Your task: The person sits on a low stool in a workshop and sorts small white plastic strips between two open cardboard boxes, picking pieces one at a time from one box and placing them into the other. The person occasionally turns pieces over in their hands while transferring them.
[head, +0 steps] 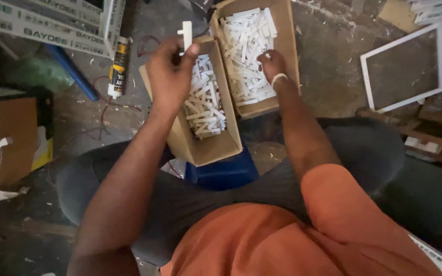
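Pinching a white strip [185,35], the left hand [171,71] hovers while the right hand [272,64] digs, curled, into a strip-filled box [288,46].

The dim, dusty grey concrete floor [328,76] is littered with white scraps. A rectangular white-framed panel [404,67] lies at right, and 1 sealant tube [118,66] at left.
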{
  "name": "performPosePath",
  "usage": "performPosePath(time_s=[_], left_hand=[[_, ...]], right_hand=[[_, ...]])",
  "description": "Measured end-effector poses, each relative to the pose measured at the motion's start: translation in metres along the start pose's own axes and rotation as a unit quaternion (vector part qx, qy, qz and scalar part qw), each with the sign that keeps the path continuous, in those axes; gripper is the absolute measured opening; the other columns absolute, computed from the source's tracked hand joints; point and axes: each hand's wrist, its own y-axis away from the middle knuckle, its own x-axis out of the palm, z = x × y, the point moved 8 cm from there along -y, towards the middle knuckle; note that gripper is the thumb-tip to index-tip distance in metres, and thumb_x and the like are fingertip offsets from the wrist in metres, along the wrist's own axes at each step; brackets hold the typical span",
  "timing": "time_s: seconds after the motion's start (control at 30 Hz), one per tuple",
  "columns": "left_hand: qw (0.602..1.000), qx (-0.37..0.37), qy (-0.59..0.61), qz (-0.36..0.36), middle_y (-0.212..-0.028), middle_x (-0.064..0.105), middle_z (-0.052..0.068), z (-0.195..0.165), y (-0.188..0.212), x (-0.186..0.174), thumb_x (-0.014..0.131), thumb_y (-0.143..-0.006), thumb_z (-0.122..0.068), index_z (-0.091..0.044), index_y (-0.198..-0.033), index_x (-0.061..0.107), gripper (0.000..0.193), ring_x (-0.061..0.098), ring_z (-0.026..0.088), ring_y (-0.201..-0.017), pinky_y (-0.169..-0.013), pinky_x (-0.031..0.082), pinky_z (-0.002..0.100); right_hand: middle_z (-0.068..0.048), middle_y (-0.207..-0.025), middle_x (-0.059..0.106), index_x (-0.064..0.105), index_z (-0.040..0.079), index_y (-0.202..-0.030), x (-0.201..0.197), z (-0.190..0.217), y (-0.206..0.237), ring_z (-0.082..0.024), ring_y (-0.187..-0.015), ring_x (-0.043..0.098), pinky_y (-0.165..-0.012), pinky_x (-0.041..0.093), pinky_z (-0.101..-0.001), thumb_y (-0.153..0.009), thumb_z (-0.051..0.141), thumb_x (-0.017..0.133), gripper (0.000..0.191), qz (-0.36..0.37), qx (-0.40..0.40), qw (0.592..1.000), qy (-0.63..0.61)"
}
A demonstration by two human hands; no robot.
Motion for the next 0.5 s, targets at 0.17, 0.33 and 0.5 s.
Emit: performPosePath(time_s=[0.17,0.33,0.5], left_hand=[[0.999,0.02,-0.031,0.013,-0.082,0.068,0.003,-0.007,0.001,0.001,0.076,-0.101,-0.018,-0.003,-0.104,0.074,0.016,0.06,0.006,-0.068,-0.061,0.048,0.024],[0.996,0.007,-0.085,-0.004,-0.077,0.067,0.002,-0.003,0.001,-0.001,0.077,-0.099,-0.02,-0.003,-0.104,0.075,0.017,0.056,0.006,-0.066,-0.059,0.045,0.024],[0.999,-0.019,-0.049,0.009,-0.077,0.067,-0.001,0.006,-0.001,0.001,0.077,-0.1,-0.021,-0.003,-0.105,0.075,0.018,0.057,0.005,-0.067,-0.06,0.046,0.023]], right_hand=[[-0.023,-0.117,0.072,0.077,0.008,-0.114,0.034,0.013,0.003,-0.038,-0.113,0.067,-0.103,0.051,-0.0455,-0.086,0.053,0.074,0.053,0.072,0.024,0.971,0.226],[-0.024,-0.121,0.068,0.069,0.008,-0.127,0.071,0.003,0.01,-0.04,-0.114,0.064,-0.098,0.05,-0.0485,-0.083,0.052,0.076,0.063,0.108,0.053,0.969,0.217],[-0.025,-0.124,0.07,0.069,0.003,-0.129,0.076,0.006,0.0,-0.038,-0.118,0.067,-0.103,0.053,-0.0432,-0.083,0.041,0.075,0.06,0.097,-0.012,0.973,0.208]])
